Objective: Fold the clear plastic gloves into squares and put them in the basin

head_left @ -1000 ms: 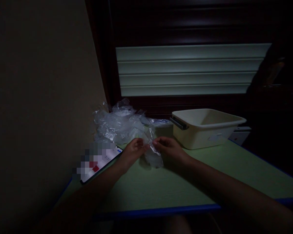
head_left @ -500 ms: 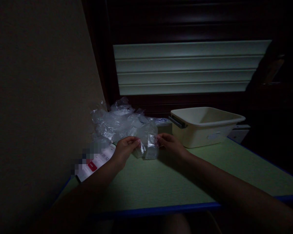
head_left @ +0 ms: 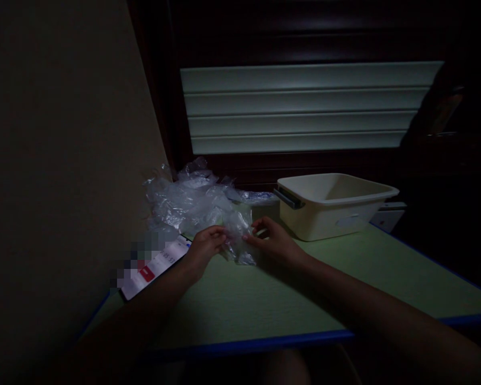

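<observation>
A crinkled clear plastic bag (head_left: pixel 239 240) lies between my two hands, just above the green tabletop. My left hand (head_left: pixel 208 247) pinches its left side between thumb and fingers. On the other side, my right hand (head_left: pixel 273 240) has its thumb and curled fingers apart, the thumb tip touching the bag's right side. Behind the bag spreads a heap of similar clear plastic bags (head_left: pixel 184 200), up against the wall. Where the held bag ends and the heap begins is hard to make out in the dim light.
A cream plastic bin (head_left: pixel 324 216) with a dark handle stands at the back right. A lit phone (head_left: pixel 156 270) lies left of my left forearm. The green table (head_left: pixel 244 310) has a blue edge, with a wall on the left and a slatted panel (head_left: pixel 304 107) behind.
My right hand has loosened its pinch, its thumb and fingers parting and shifting slightly left over the bag. The bag has crumpled narrower. My left hand keeps its pinch.
</observation>
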Demonstrator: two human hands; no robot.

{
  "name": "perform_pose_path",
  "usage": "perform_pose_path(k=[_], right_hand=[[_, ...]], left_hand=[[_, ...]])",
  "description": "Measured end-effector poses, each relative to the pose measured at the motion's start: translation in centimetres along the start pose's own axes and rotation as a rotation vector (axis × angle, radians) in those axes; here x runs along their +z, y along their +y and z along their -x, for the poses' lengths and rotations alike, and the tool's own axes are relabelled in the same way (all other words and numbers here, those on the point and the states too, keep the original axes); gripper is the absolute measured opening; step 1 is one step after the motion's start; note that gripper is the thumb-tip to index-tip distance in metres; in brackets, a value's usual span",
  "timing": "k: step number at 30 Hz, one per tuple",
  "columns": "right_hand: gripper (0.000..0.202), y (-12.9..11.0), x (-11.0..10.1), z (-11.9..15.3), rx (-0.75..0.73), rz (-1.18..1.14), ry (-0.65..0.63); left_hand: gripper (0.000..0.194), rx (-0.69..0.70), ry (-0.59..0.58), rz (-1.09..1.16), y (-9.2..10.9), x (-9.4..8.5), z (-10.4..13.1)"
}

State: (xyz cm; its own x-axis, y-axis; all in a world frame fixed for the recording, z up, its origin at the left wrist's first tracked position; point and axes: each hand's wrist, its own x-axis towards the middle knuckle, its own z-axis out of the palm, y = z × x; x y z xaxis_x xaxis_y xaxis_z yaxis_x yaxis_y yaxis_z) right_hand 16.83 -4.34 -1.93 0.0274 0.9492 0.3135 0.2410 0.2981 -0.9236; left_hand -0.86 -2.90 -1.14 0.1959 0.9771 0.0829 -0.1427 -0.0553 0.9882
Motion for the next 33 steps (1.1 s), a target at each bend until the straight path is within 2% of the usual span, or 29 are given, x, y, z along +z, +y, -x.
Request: perform_pose_path(k=[6, 11, 14, 20, 27, 29, 33], right_hand=[[0.042, 0.6, 0.5, 0.1, 0.047, -0.066, -0.083], [0.025, 0.4, 0.5, -0.1, 0.07, -0.157, -0.151], [0.013, 0.2, 0.0, -0.5, 0.077, -0.2, -0.109], [0.01, -0.5, -1.2, -1.0, 0.147, -0.358, 0.031], [0.008, -0.8, -1.3, -0.9, 0.174, -0.423, 0.055], [0.008, -0.6, -1.3, -0.9, 0.168, -0.412, 0.043], [0.008, -0.5, -1.2, -1.0, 0.154, -0.373, -0.009]], left_hand=[[0.01, -0.026, -0.062, -0.018, 0.4, 0.3, 0.4], [0.011, -0.01, -0.065, -0.007, 0.2, 0.3, 0.3], [0.011, 0.021, -0.009, 0.013, 0.0, -0.1, -0.1], [0.01, 0.026, 0.116, 0.018, -0.3, -0.8, -0.7], [0.006, 0.0, 0.118, 0.082, 0.3, -0.6, -0.5], [0.012, -0.006, 0.12, 0.113, 0.4, -0.6, -0.5], [0.039, -0.037, 0.108, 0.114, 0.4, -0.4, -0.5]])
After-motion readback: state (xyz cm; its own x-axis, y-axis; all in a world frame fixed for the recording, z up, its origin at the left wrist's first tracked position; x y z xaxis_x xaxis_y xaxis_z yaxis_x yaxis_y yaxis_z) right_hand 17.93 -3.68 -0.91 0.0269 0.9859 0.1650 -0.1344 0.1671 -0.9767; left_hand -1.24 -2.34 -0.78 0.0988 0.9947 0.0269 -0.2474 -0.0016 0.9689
